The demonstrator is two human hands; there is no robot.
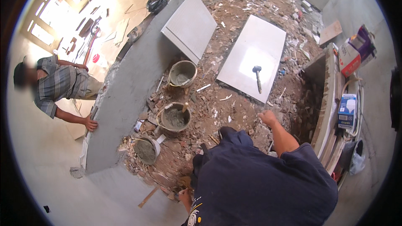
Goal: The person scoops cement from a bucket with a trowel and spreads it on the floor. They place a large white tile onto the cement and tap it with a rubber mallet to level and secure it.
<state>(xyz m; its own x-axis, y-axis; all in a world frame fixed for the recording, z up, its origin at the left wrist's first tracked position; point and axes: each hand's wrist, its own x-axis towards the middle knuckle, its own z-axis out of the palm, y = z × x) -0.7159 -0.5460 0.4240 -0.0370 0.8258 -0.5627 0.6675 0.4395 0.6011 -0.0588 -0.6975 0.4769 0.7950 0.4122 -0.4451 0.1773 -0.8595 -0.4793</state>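
My right hand is closed, its fingers curled, just off the near corner of a large white tile lying on rubble. Whatever is inside that hand, if anything, is hidden. On the tile rests a mallet with a dark head. Low beside my dark shirt, my left hand shows only in part, with its fingers curled in; I cannot make out what it holds. Ahead of it stand three buckets of wet grey mortar: a near one, a middle one with a wooden-handled tool in it, and a far one.
More white tiles lean on a low grey plastered wall. Behind it, another person rests a hand on its top. At right are a pit, stacked boards and a blue-and-white box. Broken masonry covers the ground.
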